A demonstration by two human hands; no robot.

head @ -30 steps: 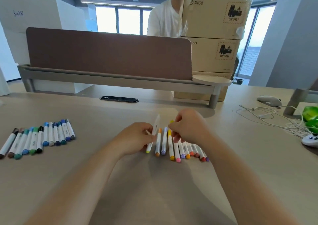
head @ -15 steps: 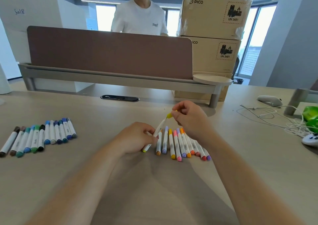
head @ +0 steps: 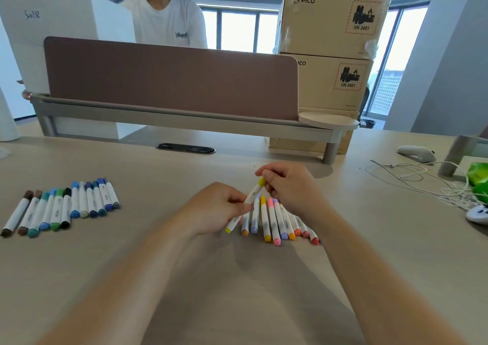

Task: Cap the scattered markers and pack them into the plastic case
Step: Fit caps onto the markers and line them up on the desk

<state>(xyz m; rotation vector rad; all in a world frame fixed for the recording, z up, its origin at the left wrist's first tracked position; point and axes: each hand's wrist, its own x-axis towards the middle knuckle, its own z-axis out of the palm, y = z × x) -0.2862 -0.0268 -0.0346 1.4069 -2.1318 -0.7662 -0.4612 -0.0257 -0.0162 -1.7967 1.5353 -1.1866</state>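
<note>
Left hand point(head: 217, 208): fingers curled round the lower barrel of a yellow marker point(head: 252, 195), gripping it. Right hand point(head: 289, 186): fingertips pinch the same marker at its upper yellow cap. The marker is lifted off the desk point(head: 132, 278) and tilted, upper end far and to the right, lower yellow end near and to the left, just above the desktop.

Directly beneath and right of the hands lies a row of warm-coloured markers point(head: 276, 222), capped, side by side and touching, with orange, lilac, yellow, pink and red ends towards the near edge. Its right end is partly hidden by the right forearm.

Well apart at the left lies a second row of cool-coloured markers point(head: 66, 206), capped in brown, teal, green, black and blue.

Far side: a brown partition panel point(head: 171, 80), stacked cardboard boxes point(head: 330, 22) marked PICO, and a person in a white T-shirt point(head: 169, 20). At the far right, white cables point(head: 422, 183).
</note>
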